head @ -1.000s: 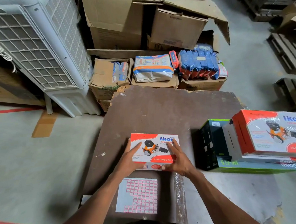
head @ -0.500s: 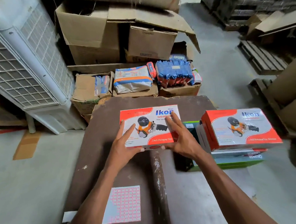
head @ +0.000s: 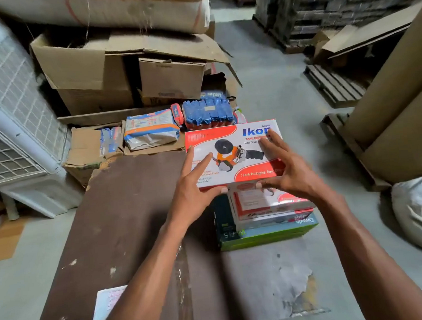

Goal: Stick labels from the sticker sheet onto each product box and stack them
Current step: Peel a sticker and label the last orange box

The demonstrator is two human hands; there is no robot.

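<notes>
Now rightward, box (head: 231, 153) seemingly over stack (head: 270, 213)

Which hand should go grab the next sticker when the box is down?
Probably the left hand. The sticker sheet lies at the near left of the board, on that arm's side. The right hand is over the stack at the right, holding the box too.

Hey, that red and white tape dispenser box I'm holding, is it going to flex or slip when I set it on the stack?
The tape dispenser box looks like stiff printed card, flat between the left hand and right hand, so it probably won't flex. Its glossy face may slide a little on the similar box beneath. It seems light.
</notes>
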